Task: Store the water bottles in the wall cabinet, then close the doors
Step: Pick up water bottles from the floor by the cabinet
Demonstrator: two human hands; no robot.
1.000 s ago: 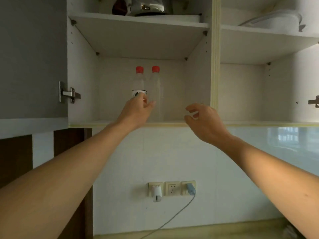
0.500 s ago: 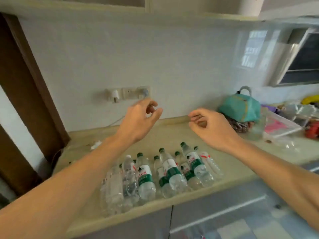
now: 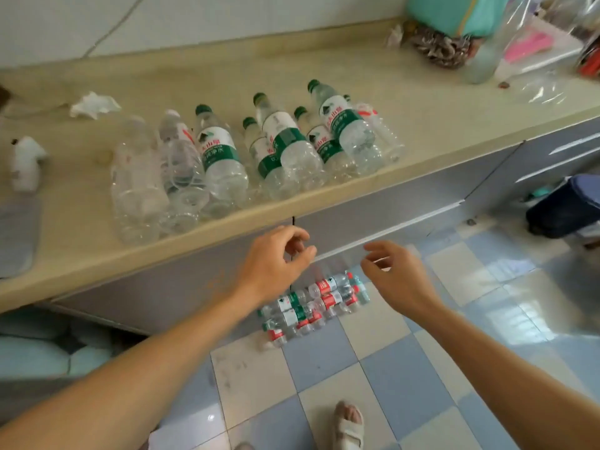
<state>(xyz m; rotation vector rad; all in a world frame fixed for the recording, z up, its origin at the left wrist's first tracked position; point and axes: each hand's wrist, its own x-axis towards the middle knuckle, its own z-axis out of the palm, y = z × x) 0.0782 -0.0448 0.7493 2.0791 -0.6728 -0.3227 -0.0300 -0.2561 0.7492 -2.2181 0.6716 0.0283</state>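
Note:
Several clear water bottles lie side by side on the beige counter (image 3: pixel 422 102); one with a green label and cap (image 3: pixel 217 154) is near the middle of the row. More bottles with red and green labels (image 3: pixel 328 292) lie on the checkered floor against the grey base cabinet. My left hand (image 3: pixel 276 264) and my right hand (image 3: pixel 394 277) hover empty in front of the cabinet front, below the counter edge and above the floor bottles, fingers loosely curled and apart. The wall cabinet is out of view.
A teal bag (image 3: pixel 454 13), a tall glass (image 3: pixel 485 56) and plastic-wrapped items crowd the counter's right end. Crumpled tissue (image 3: pixel 92 105) and a white plug (image 3: pixel 27 157) lie at its left. A dark bin (image 3: pixel 565 206) stands on the floor at right. My foot (image 3: pixel 349 423) shows below.
The view swung down from the wall cabinet, where two red-capped bottles stand, to the counter and floor. Both empty hands dropped from shelf height to below the counter edge.

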